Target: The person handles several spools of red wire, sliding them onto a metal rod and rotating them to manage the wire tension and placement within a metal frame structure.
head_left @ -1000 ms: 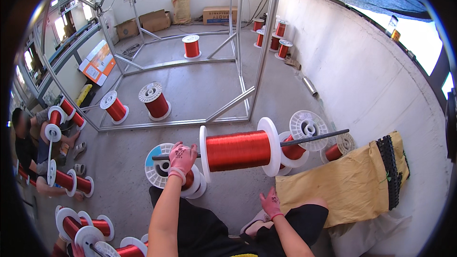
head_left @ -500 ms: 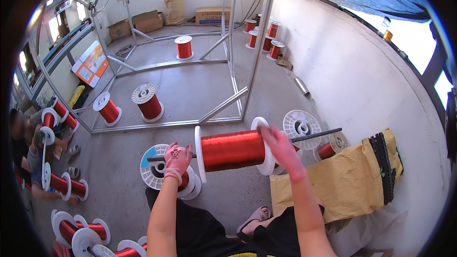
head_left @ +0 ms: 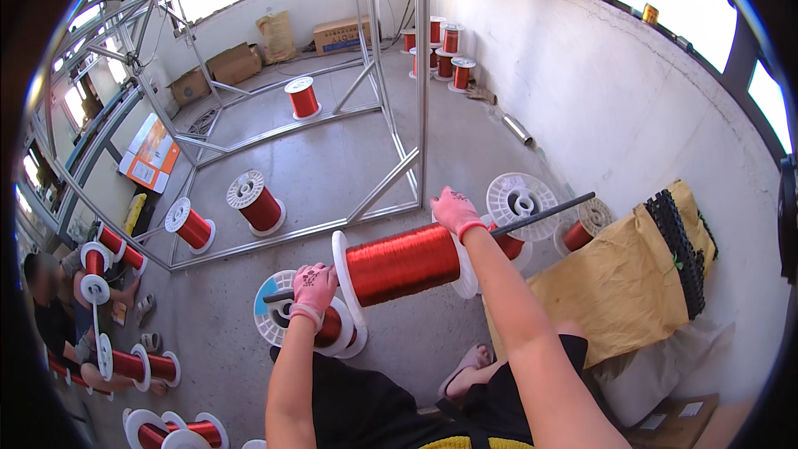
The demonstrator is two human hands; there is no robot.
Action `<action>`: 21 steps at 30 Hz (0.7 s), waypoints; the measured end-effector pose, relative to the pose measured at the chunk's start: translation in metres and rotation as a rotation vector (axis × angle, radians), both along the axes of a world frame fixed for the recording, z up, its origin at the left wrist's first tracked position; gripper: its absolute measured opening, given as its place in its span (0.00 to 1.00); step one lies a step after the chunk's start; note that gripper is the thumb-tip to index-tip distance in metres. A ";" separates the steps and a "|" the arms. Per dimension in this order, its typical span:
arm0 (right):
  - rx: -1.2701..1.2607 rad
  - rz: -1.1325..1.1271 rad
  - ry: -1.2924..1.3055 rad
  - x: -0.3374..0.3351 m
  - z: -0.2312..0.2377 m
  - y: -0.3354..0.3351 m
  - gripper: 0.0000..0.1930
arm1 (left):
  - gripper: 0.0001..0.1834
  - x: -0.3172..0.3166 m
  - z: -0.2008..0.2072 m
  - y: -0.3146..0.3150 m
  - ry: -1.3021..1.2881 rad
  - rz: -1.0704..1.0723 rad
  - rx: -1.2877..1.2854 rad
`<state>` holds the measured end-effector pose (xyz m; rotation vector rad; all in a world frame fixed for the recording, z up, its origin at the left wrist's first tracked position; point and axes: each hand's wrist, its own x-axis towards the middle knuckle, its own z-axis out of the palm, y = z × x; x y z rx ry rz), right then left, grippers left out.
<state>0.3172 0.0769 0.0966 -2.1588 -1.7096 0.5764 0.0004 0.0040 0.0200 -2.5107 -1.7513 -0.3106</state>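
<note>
Right hand [head_left: 456, 213] moved atop red spool [head_left: 403, 264]; long axis slants up rightward.

Left grip [head_left: 315, 288] curled, right grip [head_left: 456, 212] farther forward

Grey floor [head_left: 470, 137] — red-wound spools [head_left: 258, 209], metal frame [head_left: 421, 100], cardboard boxes [head_left: 235, 65].
</note>
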 end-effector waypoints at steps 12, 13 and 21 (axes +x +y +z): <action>-0.012 -0.187 -0.132 0.022 -0.186 -0.208 0.29 | 0.27 -0.002 -0.012 0.002 0.155 -0.009 -0.022; -0.152 -0.191 -0.242 0.026 -0.211 -0.217 0.29 | 0.25 0.000 -0.009 0.006 0.104 0.090 -0.042; -0.025 -0.086 0.147 0.034 -0.260 -0.217 0.33 | 0.26 0.006 -0.007 -0.002 -0.003 0.159 -0.006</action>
